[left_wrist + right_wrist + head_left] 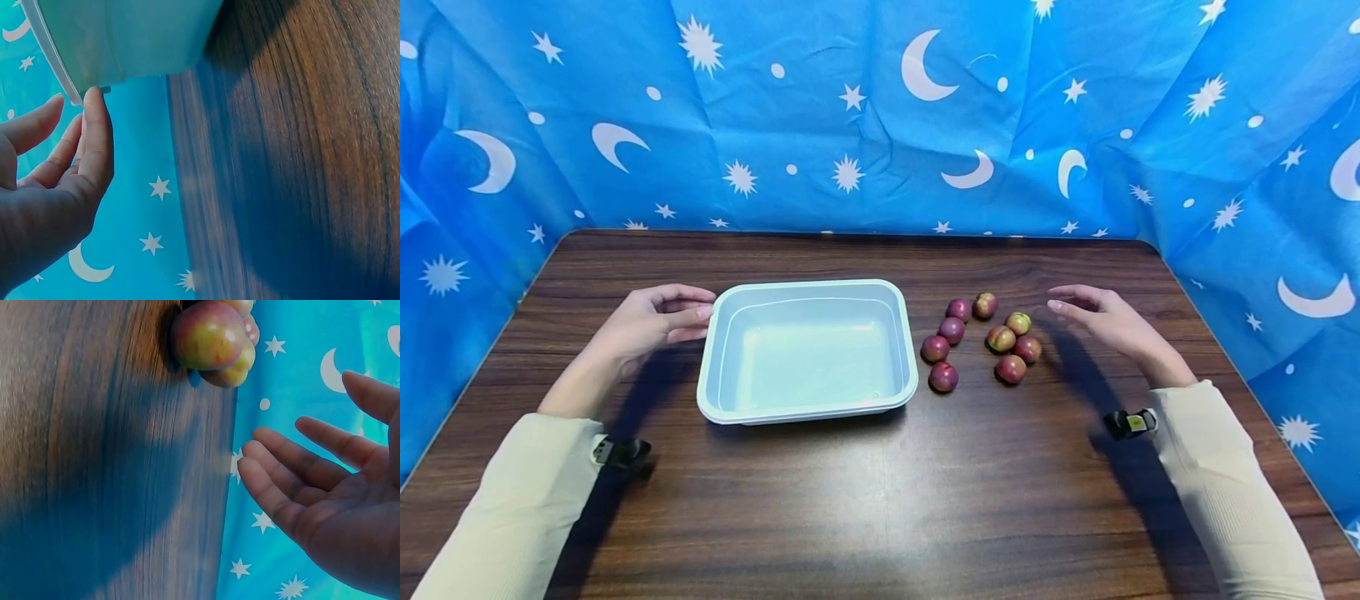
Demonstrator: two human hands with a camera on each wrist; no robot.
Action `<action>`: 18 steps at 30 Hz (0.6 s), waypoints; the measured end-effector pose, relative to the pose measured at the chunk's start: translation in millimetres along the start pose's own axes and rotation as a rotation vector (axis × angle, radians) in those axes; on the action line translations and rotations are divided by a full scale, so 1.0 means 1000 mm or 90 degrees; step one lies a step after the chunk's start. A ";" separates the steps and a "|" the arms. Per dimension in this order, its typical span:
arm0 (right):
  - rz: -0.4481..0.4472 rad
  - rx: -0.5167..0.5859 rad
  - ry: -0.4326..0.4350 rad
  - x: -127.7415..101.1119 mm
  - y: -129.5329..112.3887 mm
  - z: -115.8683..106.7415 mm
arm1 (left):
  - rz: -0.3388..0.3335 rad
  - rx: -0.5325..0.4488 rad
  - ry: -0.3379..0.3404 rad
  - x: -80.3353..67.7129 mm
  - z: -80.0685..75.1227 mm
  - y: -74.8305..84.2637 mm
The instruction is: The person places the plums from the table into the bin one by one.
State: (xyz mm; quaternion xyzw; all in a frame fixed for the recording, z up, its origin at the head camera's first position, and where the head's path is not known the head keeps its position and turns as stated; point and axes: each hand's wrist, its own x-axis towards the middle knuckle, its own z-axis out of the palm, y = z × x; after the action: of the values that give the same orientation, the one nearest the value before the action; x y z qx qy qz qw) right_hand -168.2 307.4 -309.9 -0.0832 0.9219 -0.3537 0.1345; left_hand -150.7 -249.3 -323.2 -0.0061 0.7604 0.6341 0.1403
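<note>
A pale, rectangular plastic tub (808, 412) with nothing in it stands left of centre on the table. Beside its upper left corner is my left hand (658, 321), fingers loosely bent, fingertips at the rim; in the left wrist view the hand (69, 162) has fingertips by the tub's rim (53, 53), its thumb apart. Several red and yellow-green plums (1001, 338) lie loose to the right of the tub. My right hand (1105, 317) hovers to the right of them, holding nothing. The right wrist view has its relaxed fingers (272, 494) apart from the nearest plum (209, 334).
A dark wood-grain table (865, 508) carries everything. Behind it and along both sides hangs a blue cloth (865, 125) with white moons and stars. Each wrist wears a small black device, one on the left (625, 454) and one on the right (1123, 425).
</note>
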 end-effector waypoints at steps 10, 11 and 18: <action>-0.006 0.089 -0.044 0.001 0.002 0.006 | -0.013 -0.016 -0.011 0.001 0.001 -0.001; -0.004 0.096 -0.048 0.002 0.003 0.007 | -0.012 -0.021 -0.013 0.001 0.001 -0.001; -0.004 0.130 -0.068 0.003 0.007 0.015 | -0.008 -0.047 -0.011 0.001 0.000 -0.002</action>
State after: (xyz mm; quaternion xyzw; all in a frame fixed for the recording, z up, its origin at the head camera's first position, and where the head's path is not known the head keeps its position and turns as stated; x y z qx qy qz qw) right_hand -166.5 302.1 -326.0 -0.0906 0.8723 -0.4412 0.1903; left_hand -151.3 -249.2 -325.8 -0.0108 0.7350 0.6611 0.1505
